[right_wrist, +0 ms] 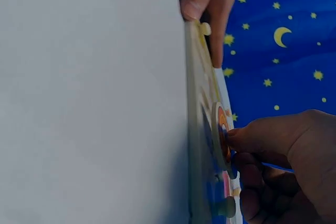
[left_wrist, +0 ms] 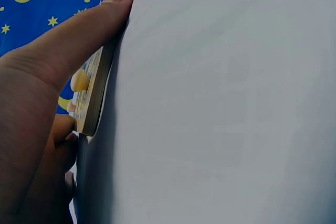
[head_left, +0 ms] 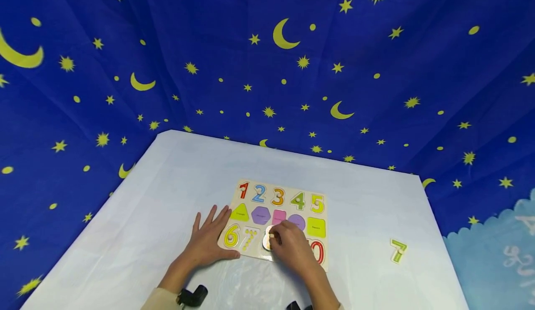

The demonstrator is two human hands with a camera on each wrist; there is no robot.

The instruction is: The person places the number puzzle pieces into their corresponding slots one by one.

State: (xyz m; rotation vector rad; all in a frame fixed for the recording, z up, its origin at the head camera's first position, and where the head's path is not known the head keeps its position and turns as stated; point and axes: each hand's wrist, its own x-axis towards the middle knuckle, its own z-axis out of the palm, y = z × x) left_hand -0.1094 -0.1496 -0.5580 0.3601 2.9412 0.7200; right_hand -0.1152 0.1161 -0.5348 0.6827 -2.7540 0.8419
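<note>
A wooden number puzzle board (head_left: 260, 254) lies flat on the white table. My left hand (head_left: 207, 241) rests at its left side, fingers spread and straight, with the thumb (left_wrist: 102, 17) touching the near edge. My right hand (head_left: 294, 247) pinches the knob of an orange number piece (right_wrist: 219, 135) between thumb and fingers. That piece is tilted over the lower row, right of the bare 7 recess (head_left: 250, 239); the fingers cover part of it, so its digit is unclear. A green 7 piece (head_left: 399, 250) lies on the table to the right.
Pieces 1 to 5 sit along the board's top row, with a yellow 6 (head_left: 231, 235) and a red 0 (head_left: 317, 251) below. Coloured shapes such as a yellow square (head_left: 316, 227) fill the middle row. Blue star-patterned cloth (head_left: 234, 45) hangs behind the white table (head_left: 359, 208).
</note>
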